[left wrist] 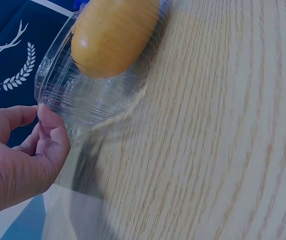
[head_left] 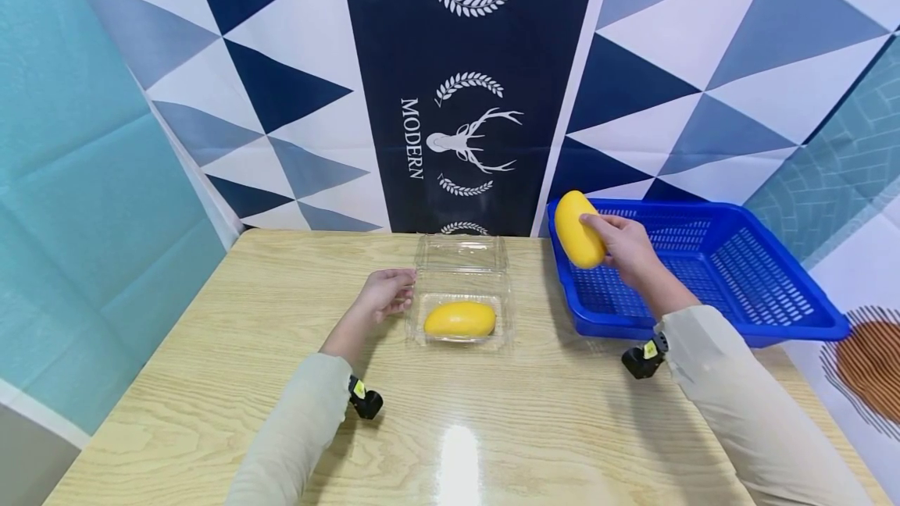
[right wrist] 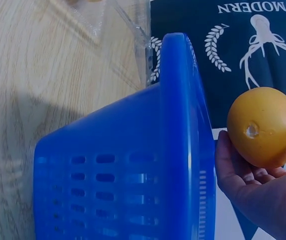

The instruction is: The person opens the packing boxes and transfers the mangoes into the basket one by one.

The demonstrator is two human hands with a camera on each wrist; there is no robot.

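Observation:
A clear plastic clamshell container stands with its lid up at the table's middle, and one yellow mango lies in its base. At the container's left edge, my left hand pinches the plastic rim between thumb and finger; the left wrist view shows this hand close by. My right hand grips a second yellow mango above the left side of the blue basket. In the right wrist view that mango shows its stem end, with fingers curled round it.
The blue plastic basket with slotted sides occupies the table's right end. A patterned cloth hangs behind the wooden table, and a teal sheet hangs at the left.

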